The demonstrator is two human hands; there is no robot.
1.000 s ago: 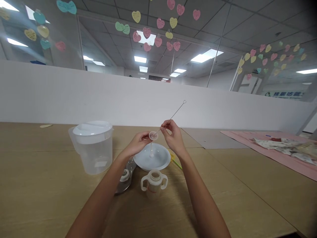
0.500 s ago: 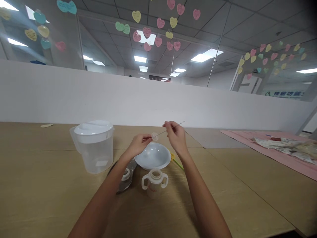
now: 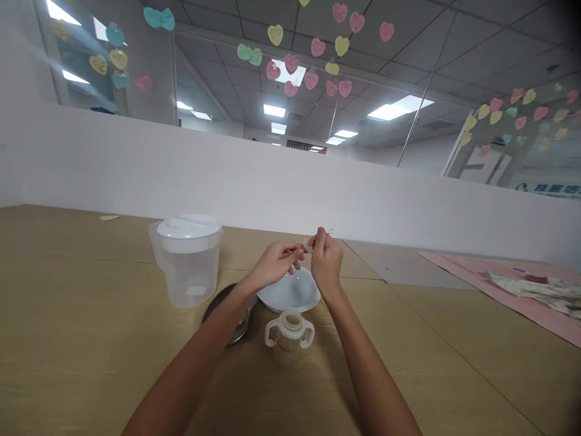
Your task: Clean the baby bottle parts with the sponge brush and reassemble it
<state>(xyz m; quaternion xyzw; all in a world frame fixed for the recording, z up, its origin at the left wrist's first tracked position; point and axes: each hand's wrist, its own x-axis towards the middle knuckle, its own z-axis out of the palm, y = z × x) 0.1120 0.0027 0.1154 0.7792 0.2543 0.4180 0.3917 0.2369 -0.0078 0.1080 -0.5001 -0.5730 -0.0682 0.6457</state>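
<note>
My left hand [image 3: 279,264] pinches a small clear round part, perhaps a bottle teat [image 3: 308,247], above the bowl; the fingers partly cover it. My right hand [image 3: 327,260], thumb uppermost, grips a thin wire tool [image 3: 330,232] with a looped end sticking out above the fist. Its other end is hidden at the clear part, between both hands. Below them lies a white bowl [image 3: 290,297]. Nearer to me stands an upright, lidless baby bottle [image 3: 289,342] with two white handles and red print.
A lidded clear plastic pitcher [image 3: 190,266] stands at left. A dark metal tray [image 3: 233,333] lies partly under my left forearm. At right a pink cloth [image 3: 458,275] carries crumpled items. A white wall [image 3: 272,188] bounds the table's far side.
My hands have come together, the right closing in on the clear part, so less of the wire shows. The view has turned slightly left.
</note>
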